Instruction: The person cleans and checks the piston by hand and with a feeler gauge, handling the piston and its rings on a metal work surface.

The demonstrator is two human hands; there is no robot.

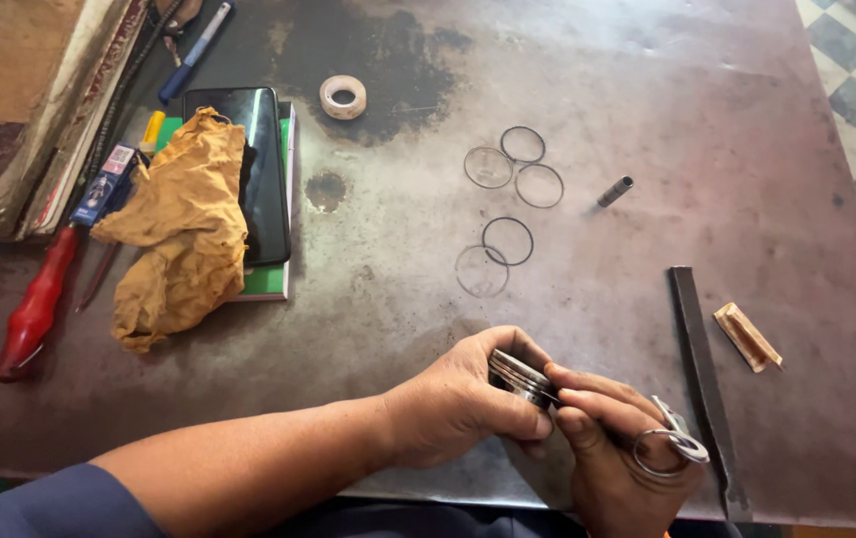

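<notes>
Gripping a grooved metal piston (519,377) at the near edge of the table, the left hand (458,403) has its fingers closed around the part from the left, thumb underneath. The right hand (612,448) meets it from the right, fingertips pinched together at the piston's side, with a thin ring (659,454) and a small metal tool hanging off its fingers. By the look of it, the work is at the ring grooves, either a ring being fed in or a groove being cleaned; I cannot tell which. A next move would call for a steady left grip and light fingertip pressure.

Just right of the hands lies a long dark flat file (704,374), and beyond it a small tan block (746,337). Farther out, five loose rings (507,240) lie in two groups, a short pin (615,190) to their right. A tape roll (343,96) sits farther back. At left are a yellow rag (181,229) over a phone (260,159), a red-handled screwdriver (34,309) and worn books. The table (597,80) is stained dark steel; checkered floor tiles show at far right.
</notes>
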